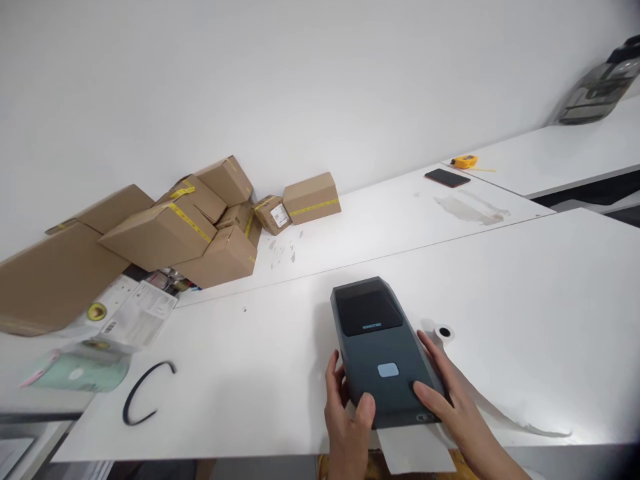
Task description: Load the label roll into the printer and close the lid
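Head view, printer: a dark grey label printer (pixel 383 350) sits on the near white table (pixel 525 300), close to its near edge and right of centre, its darker window end pointing far and a small pale button on the lid.
Head view, left hand: the left hand (pixel 347 413) comes up from the bottom edge and wraps the printer's near left corner; the thumb lies on the lid, the fingers curl against the left side wall. Grip: closed around the corner, not spread.
Head view, right hand: the right hand (pixel 447 397) reaches in from the lower right, wrist low, fingers extended along the printer's right side and near right corner, fingertips resting on the lid by the front edge. Grip: flat and touching rather than clenched.
Head view, paper: a white label strip (pixel 415 450) pokes from the printer's near end over the table edge; more liner trails to the right behind the right hand.
Head view, left of table: a black curved cable piece (pixel 145 393) lies well apart from the printer.
Head view, far left: cardboard boxes (pixel 200 220) are piled against the wall.
Head view, far right: a phone (pixel 447 177) and a yellow tape measure (pixel 465 161) lie on the farther table.
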{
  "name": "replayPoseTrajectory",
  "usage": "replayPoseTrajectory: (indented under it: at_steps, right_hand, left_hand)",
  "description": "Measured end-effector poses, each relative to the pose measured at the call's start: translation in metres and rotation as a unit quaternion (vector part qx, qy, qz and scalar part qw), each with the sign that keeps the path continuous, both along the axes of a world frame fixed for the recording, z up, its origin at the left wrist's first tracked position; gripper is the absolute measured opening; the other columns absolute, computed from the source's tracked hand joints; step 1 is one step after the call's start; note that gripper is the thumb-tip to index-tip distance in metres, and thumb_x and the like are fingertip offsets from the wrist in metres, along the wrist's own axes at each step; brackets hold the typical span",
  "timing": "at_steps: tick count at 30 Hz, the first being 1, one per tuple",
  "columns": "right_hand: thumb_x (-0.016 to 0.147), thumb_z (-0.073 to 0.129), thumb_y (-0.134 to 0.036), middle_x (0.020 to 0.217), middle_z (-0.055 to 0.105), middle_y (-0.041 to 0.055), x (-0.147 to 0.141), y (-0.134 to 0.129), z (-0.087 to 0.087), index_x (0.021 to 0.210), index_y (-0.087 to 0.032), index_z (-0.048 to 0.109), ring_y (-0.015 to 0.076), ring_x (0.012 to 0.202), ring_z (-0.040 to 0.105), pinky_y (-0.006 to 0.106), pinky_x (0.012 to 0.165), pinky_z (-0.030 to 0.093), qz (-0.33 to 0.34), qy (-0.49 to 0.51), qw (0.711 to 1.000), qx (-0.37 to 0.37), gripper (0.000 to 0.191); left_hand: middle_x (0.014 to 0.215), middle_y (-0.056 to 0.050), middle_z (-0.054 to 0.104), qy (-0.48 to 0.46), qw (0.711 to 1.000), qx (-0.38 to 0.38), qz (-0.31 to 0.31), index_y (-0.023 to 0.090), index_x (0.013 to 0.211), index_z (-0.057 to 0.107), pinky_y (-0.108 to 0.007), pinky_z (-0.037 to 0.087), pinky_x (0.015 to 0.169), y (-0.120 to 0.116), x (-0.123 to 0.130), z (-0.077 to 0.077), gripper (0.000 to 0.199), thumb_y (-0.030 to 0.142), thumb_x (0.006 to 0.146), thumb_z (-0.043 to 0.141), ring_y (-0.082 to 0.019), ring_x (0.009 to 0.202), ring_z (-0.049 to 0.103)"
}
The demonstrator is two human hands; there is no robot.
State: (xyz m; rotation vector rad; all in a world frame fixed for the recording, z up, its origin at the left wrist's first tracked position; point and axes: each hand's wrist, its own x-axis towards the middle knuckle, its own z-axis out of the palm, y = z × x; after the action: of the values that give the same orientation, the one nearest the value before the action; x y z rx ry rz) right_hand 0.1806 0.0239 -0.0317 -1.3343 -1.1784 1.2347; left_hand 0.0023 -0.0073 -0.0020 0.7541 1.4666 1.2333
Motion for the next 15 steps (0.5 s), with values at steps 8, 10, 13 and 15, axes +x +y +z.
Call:
replayPoseTrajectory:
  at_steps: [8, 10, 13, 15]
  right_hand:
    - [0.091, 0.052, -0.06, 0.166, 0.025, 0.0072, 0.004, -0.011, 0.006, 0.158, -0.036, 0.024, 0.0372, 0.15, 0.027, 0.061, 0.116, 0.034, 0.005, -0.018, 0.998, 0.056, 0.076]
    - [0.096, 0.047, -0.057, 0.167, 0.022, 0.0024, 0.01, -0.019, 0.009, 0.154, -0.041, 0.032, 0.0366, 0.152, 0.021, 0.064, 0.118, 0.027, 0.01, -0.063, 0.991, 0.114, 0.062]
    - [0.099, 0.04, -0.054, 0.166, 0.025, -0.0014, 0.019, -0.027, 0.013, 0.141, -0.043, 0.052, 0.0377, 0.152, 0.019, 0.067, 0.117, 0.024, 0.017, -0.128, 0.971, 0.201, 0.045]
    - [0.1, 0.038, -0.052, 0.165, 0.027, -0.0024, 0.022, -0.029, 0.015, 0.135, -0.043, 0.057, 0.0382, 0.151, 0.02, 0.068, 0.116, 0.025, 0.025, -0.155, 0.959, 0.237, 0.041]
  left_hand:
    - [0.122, -0.012, 0.065, 0.065, 0.996, 0.048, 0.038, 0.022, 0.126, 0.054, -0.033, 0.052, 0.088, -0.028, -0.012, -0.008, 0.069, 0.068, 0.076, 0.068, -0.025, 0.108, 0.064]
    - [0.082, -0.003, 0.066, 0.117, 0.991, 0.008, 0.063, 0.021, 0.088, 0.063, -0.027, 0.05, 0.072, -0.046, -0.014, -0.02, 0.052, 0.071, 0.075, 0.066, -0.017, 0.078, 0.062]
    - [0.052, 0.002, 0.051, 0.028, 0.994, -0.083, -0.068, 0.019, 0.061, 0.057, -0.025, 0.035, 0.048, -0.065, -0.003, -0.031, 0.064, 0.082, 0.066, 0.064, -0.01, 0.047, 0.045]
    - [0.054, -0.001, 0.056, -0.07, 0.981, -0.128, -0.13, 0.015, 0.063, 0.063, -0.024, 0.029, 0.043, -0.065, 0.012, -0.029, 0.07, 0.086, 0.059, 0.065, -0.008, 0.042, 0.043]
